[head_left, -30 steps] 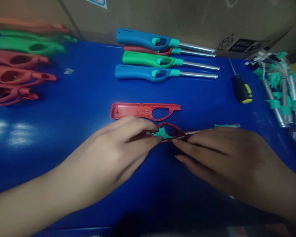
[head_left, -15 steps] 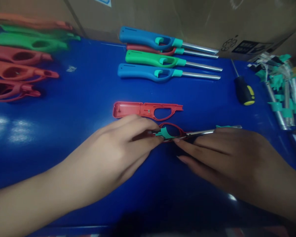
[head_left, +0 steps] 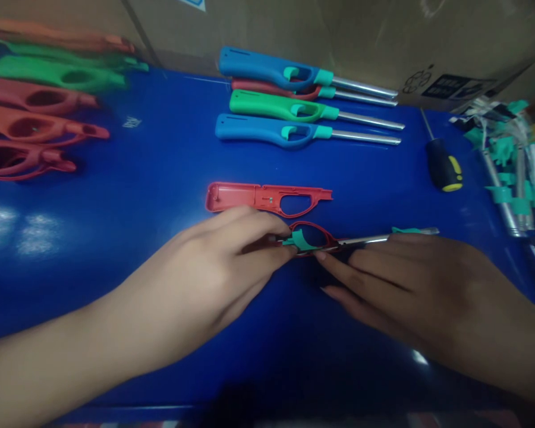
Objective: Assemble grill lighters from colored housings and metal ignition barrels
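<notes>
Crosswise, tube (head_left: 368, 240) rightward, red shell (head_left: 323, 231) sits pinched by left hand (head_left: 218, 261); right hand (head_left: 423, 285) unclear

The left grip (head_left: 209, 255), a bare hand, is being followed by an uncovered forearm (head_left: 80, 339), which is being cropped by the left edge of the view. The right grip (head_left: 410, 285), likewise bare, is being dimmed by shadow; slender, tapering fingers (head_left: 343, 270) are being shown, and a nail (head_left: 325, 289) is being seen at the thumb.

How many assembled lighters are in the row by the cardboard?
4: the back blue lighter, the red lighter partly covered just before it, then the green lighter, then the front blue lighter. Others could be hidden underneath.
</notes>
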{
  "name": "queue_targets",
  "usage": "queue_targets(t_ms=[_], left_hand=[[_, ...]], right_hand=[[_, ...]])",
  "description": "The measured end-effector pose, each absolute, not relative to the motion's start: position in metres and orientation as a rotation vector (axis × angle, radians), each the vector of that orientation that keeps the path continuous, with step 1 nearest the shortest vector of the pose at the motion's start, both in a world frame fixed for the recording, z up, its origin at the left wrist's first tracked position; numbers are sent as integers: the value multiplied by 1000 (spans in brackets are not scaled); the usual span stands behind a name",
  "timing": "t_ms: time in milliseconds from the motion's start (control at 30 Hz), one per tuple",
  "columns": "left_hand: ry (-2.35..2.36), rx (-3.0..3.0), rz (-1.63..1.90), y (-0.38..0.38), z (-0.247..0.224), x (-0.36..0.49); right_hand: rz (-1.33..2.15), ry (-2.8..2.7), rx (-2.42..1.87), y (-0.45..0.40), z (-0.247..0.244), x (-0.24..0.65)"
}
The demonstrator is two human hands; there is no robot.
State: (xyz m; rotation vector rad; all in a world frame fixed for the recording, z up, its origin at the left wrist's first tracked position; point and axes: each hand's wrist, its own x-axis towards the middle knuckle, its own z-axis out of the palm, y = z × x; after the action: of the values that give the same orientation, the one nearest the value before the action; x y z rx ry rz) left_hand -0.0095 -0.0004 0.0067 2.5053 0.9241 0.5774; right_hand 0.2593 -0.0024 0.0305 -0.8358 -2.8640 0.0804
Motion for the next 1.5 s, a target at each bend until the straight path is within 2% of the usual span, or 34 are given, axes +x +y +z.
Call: queue_targets(t_ms=[1500], left_hand=[[912, 2546, 566, -1, 7, -8]], right_hand=[[48, -2787, -924, -3, 31, 268]])
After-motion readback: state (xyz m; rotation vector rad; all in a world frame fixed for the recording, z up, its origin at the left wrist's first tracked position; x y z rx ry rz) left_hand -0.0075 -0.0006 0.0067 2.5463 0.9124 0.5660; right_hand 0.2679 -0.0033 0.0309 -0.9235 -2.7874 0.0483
